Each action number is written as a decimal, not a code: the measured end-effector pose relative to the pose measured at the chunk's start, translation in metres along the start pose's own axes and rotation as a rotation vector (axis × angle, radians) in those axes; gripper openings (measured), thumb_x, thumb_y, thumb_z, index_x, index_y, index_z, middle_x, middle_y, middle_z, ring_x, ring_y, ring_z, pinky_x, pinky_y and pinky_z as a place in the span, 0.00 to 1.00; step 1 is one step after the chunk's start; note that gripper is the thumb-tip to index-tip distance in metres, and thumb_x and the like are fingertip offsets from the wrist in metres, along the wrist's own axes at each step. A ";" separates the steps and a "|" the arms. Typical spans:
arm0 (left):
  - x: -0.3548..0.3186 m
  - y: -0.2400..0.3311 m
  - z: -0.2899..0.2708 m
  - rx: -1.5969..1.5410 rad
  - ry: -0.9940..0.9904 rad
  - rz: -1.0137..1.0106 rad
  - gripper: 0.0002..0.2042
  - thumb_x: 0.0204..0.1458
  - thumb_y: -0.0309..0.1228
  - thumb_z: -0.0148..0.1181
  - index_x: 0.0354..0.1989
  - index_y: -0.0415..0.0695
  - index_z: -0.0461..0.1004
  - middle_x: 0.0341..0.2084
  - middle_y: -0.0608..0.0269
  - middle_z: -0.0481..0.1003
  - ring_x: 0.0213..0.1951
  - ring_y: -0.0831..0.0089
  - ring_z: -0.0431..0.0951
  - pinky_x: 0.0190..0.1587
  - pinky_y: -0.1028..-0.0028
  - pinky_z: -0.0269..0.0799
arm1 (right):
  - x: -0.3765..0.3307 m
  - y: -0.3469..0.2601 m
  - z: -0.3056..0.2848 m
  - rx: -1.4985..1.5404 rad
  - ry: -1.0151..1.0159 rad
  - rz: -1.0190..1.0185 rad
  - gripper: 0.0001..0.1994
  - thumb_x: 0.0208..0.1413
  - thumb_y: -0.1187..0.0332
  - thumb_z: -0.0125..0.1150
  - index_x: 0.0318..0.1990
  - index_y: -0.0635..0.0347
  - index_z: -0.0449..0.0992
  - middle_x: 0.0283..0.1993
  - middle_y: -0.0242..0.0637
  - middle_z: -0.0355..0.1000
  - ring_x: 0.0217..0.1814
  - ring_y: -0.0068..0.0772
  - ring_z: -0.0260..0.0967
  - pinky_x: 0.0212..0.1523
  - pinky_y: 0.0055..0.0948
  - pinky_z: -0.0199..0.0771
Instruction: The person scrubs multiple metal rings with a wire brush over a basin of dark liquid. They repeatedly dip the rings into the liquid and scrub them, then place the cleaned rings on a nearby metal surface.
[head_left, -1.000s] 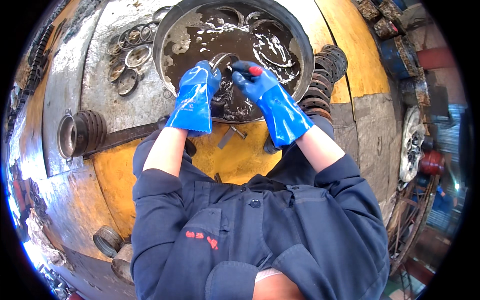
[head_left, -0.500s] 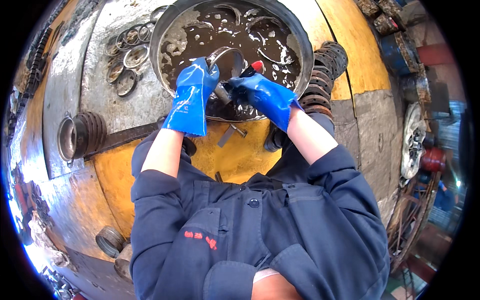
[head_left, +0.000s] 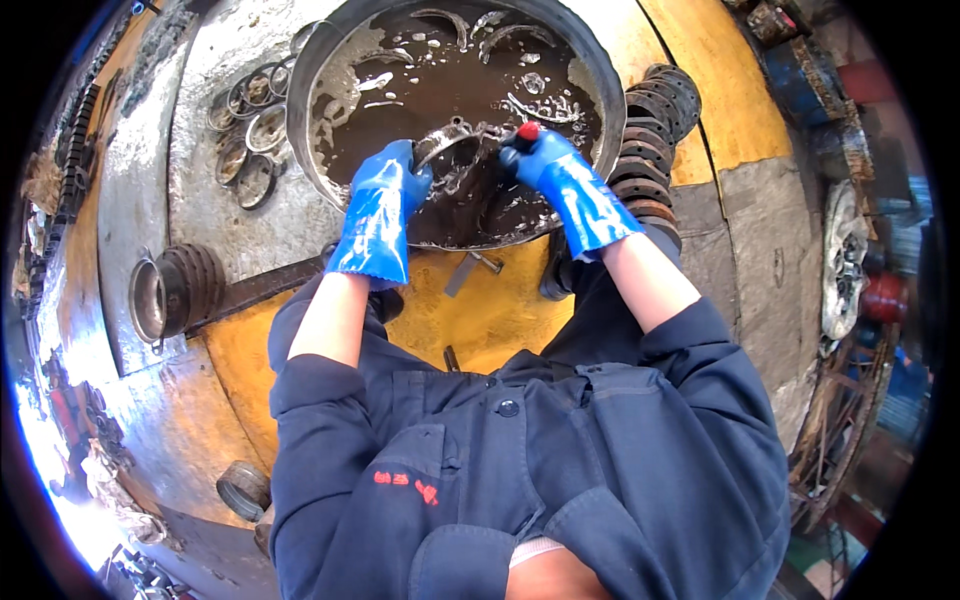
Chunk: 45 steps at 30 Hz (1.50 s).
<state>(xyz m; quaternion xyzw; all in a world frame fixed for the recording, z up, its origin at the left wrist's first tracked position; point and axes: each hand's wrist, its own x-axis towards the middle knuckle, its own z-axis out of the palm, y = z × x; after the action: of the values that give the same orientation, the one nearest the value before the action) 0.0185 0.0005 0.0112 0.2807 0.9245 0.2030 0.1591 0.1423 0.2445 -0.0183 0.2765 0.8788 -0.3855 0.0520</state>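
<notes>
Both my hands wear blue rubber gloves over a round metal basin (head_left: 310, 150) of dark, dirty liquid. My left hand (head_left: 385, 195) grips a grey metal ring (head_left: 447, 135) lifted just above the liquid. My right hand (head_left: 545, 160) is closed on a brush with a red handle end (head_left: 528, 130), held against the ring's right side. More metal rings (head_left: 520, 105) lie half sunk in the basin.
Several flat rings (head_left: 245, 135) lie on the grey table left of the basin. A stack of rusty discs (head_left: 655, 130) stands right of it. A ribbed pulley (head_left: 175, 290) sits at the left. Small tools (head_left: 470, 265) rest on the yellow surface near me.
Both hands lifted the ring out of the liquid and moved slightly apart; the right hand with the brush shifted up and right along the ring.
</notes>
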 end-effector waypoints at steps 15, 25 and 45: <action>0.013 -0.010 0.005 0.279 -0.268 -0.203 0.29 0.50 0.40 0.77 0.63 0.59 0.78 0.56 0.57 0.83 0.59 0.54 0.83 0.62 0.61 0.78 | -0.001 -0.044 -0.004 0.235 -0.046 -0.066 0.21 0.61 0.47 0.66 0.45 0.58 0.86 0.38 0.42 0.85 0.42 0.33 0.82 0.50 0.36 0.80; 0.019 -0.061 0.027 -0.082 -0.182 -0.234 0.29 0.49 0.42 0.77 0.61 0.50 0.78 0.53 0.57 0.84 0.57 0.55 0.84 0.61 0.62 0.79 | -0.015 -0.074 0.023 0.476 -0.047 -0.307 0.19 0.62 0.50 0.69 0.49 0.55 0.86 0.42 0.46 0.84 0.45 0.38 0.84 0.52 0.35 0.81; 0.020 -0.041 0.008 0.246 -0.181 -0.070 0.27 0.47 0.42 0.77 0.55 0.45 0.80 0.44 0.51 0.84 0.47 0.52 0.84 0.54 0.61 0.80 | 0.008 -0.044 -0.004 0.100 0.209 -0.035 0.19 0.62 0.50 0.63 0.44 0.56 0.85 0.43 0.46 0.85 0.46 0.44 0.83 0.53 0.36 0.81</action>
<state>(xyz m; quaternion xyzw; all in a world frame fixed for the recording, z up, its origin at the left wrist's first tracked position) -0.0125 -0.0165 -0.0181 0.2826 0.9336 0.0562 0.2130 0.1132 0.2264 0.0109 0.3022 0.8637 -0.3987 -0.0605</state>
